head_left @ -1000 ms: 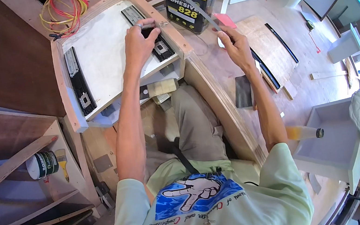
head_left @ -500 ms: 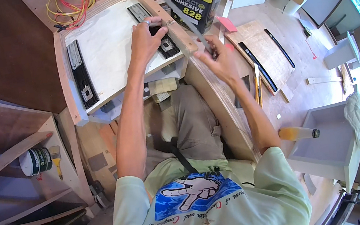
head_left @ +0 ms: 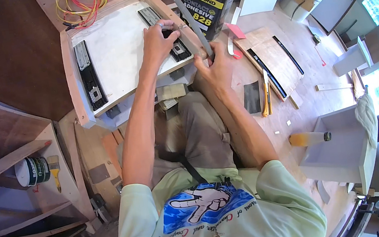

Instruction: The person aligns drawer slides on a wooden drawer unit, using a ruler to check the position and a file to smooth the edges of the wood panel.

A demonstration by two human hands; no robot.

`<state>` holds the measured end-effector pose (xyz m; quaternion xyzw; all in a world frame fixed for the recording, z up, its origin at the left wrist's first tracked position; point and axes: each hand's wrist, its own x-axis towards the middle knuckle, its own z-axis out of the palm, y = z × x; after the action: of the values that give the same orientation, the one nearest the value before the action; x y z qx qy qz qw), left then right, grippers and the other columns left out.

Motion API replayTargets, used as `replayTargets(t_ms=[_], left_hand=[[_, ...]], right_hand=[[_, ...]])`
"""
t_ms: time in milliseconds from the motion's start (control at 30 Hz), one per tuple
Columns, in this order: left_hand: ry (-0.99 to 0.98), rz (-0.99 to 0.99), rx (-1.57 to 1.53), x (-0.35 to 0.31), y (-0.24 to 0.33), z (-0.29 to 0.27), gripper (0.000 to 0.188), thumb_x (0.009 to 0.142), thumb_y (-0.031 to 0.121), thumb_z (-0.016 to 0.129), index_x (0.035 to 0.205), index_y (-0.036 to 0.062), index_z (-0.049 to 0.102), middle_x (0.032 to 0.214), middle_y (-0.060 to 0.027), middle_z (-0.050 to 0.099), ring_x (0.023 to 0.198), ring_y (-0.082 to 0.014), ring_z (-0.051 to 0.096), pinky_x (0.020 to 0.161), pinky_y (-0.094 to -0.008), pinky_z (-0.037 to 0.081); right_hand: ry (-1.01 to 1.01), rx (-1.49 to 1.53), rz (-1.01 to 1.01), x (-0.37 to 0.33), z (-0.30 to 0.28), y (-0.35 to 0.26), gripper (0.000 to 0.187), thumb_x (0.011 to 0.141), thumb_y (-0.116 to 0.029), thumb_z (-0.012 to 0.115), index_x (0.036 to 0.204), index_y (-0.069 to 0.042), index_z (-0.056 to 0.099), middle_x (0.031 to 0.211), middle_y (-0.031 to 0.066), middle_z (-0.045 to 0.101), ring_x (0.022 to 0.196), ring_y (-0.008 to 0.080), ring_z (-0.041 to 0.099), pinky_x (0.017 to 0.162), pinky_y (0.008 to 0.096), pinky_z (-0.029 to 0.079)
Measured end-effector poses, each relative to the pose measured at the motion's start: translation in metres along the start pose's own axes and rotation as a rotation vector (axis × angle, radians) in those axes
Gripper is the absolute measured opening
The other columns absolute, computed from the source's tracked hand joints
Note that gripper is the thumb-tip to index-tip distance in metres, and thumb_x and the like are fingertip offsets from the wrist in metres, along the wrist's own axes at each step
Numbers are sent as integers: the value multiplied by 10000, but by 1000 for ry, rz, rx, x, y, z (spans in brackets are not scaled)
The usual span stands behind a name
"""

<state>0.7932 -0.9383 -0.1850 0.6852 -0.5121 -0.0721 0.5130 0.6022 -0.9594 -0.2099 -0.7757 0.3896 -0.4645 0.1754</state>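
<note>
My right hand (head_left: 218, 71) is closed around the lower end of a thin, flat grey strip (head_left: 191, 21), which slants up and left past the tray's right edge. My left hand (head_left: 158, 46) is bent over the right-hand drawer slide (head_left: 180, 49), fingertips and thumb drawn together beside the wooden rim. What its fingers hold, if anything, is hidden. A matching drawer slide (head_left: 89, 75) lies along the left side of the wood-framed tray (head_left: 107, 37), which has a white base.
A black adhesive can (head_left: 207, 9) stands right of the tray; coiled red and yellow wires (head_left: 82, 6) lie behind. To the right are a board (head_left: 271, 56) with black rails, a yellow-handled cutter (head_left: 266, 99), and a bottle (head_left: 307, 138). A paint tin (head_left: 34, 170) and brush (head_left: 54, 172) sit left.
My right hand has moved left, closer to the tray's rim, and the strip in it now stands steeper. My left hand stays at the right slide. The whole view has shifted slightly.
</note>
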Motion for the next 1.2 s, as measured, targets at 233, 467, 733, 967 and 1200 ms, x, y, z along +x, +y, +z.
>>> replayTargets(t_ms=[233,467,733,967,1200], left_hand=[[114,137,38,2,-3,5,347,818,206,769,1117,51,682,1041,-158,731,1046,-343,653,970,-407,480],[126,115,242,-60,36,28,359,829,192,754,1156,66,680,1209,-174,659,1200,-315,569,1144,-594,254],[56,90,75,-59,30,24,435,836,216,750,1227,51,650,1223,-160,665,1230,-339,552,1159,-624,210],[70,33,325,-63,33,29,554,845,271,720,1326,24,603,1406,-157,560,1390,-298,418,1168,-654,141],[-71,26,323,-56,29,18,585,864,353,701,1359,56,605,1439,-154,539,1412,-298,397,1177,-630,116]], right_hand=[[-71,1,38,3,-12,-16,470,831,-344,746,1154,-51,570,776,127,653,663,282,640,602,397,489],[19,224,108,-7,-48,13,433,921,-350,710,1176,-34,560,800,124,661,682,224,624,631,378,477],[-38,260,-62,30,-64,5,397,1018,-375,558,1167,-7,576,952,198,692,881,317,676,780,412,498],[-432,62,-247,74,-69,35,375,1024,-409,523,1141,-65,613,874,242,683,857,433,668,742,481,493],[-596,-23,-259,81,-50,29,371,1023,-431,505,1125,-96,628,854,238,688,850,445,668,730,514,499]])
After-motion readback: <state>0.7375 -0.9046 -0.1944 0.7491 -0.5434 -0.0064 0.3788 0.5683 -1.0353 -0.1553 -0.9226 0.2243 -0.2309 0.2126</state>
